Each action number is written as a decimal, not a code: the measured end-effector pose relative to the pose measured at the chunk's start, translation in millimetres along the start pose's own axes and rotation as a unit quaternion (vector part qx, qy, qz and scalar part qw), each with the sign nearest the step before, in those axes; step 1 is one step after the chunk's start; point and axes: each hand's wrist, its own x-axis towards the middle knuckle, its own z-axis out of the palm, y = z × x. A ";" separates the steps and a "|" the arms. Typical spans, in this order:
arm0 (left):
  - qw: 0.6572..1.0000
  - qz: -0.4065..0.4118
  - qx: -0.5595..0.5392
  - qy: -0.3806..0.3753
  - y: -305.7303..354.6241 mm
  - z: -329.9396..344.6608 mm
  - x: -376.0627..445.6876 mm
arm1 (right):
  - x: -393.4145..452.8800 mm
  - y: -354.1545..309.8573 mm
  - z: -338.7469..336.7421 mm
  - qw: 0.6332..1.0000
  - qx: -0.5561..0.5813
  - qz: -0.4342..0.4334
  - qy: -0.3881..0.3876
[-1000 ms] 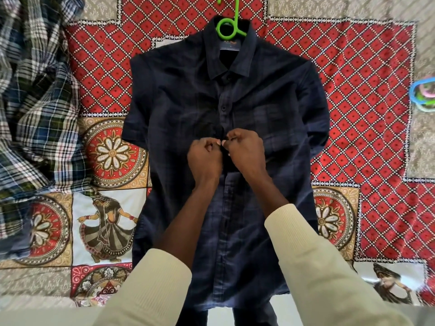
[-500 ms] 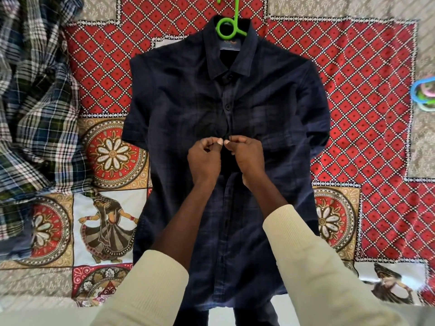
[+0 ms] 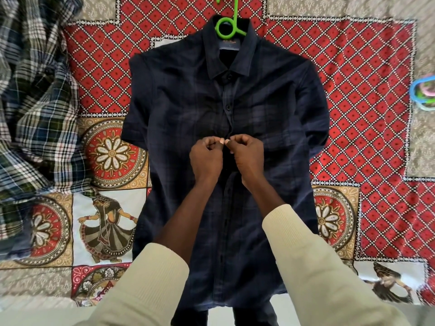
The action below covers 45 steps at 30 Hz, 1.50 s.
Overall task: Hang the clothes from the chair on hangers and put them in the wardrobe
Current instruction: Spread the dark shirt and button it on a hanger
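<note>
The left hand [image 3: 206,158] and the right hand [image 3: 247,154] meet at the centre of the frame, knuckles up and fingers curled, each pinching the front edge of a dark navy shirt [image 3: 183,109] at about chest height. The thumbs and fingertips of the two hands almost touch over the button strip. Whether a button sits between them cannot be told, since the fingers cover that spot. Cream ribbed sleeves [image 3: 313,262] cover both forearms from the lower edge of the frame up to the wrists.

The shirt lies flat and face up on a bed covered with a patterned bedsheet [image 3: 353,78] of red diamonds, floral circles and dancing figures. Its collar points to the top of the frame and its hem to the bottom. Two buttons above the hands appear fastened. A green hanger [image 3: 227,25] is inside the shirt, its hook sticking out of the collar at the top centre.

A crumpled plaid shirt [image 3: 35,102] lies on the sheet along the left edge. At the right edge, several coloured hangers [image 3: 423,91], blue, pink and green, lie together, partly cut off.
</note>
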 end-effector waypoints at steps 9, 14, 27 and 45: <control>0.999 -0.022 -0.041 -0.012 2.7 -3.7 0.4 | 0.0 8.6 5.7 1.000 0.009 0.008 0.011; 0.998 -0.019 -0.053 -0.024 0.5 -6.2 1.3 | -0.1 3.3 3.3 0.998 0.044 0.034 0.002; 0.994 -0.032 -0.061 -0.081 15.7 -12.7 3.4 | 4.7 -1.8 -6.8 0.996 0.071 0.056 -0.009; 0.992 -0.029 -0.006 -0.121 10.7 -12.6 17.8 | 15.4 10.1 -3.0 0.972 -0.194 -0.133 -0.006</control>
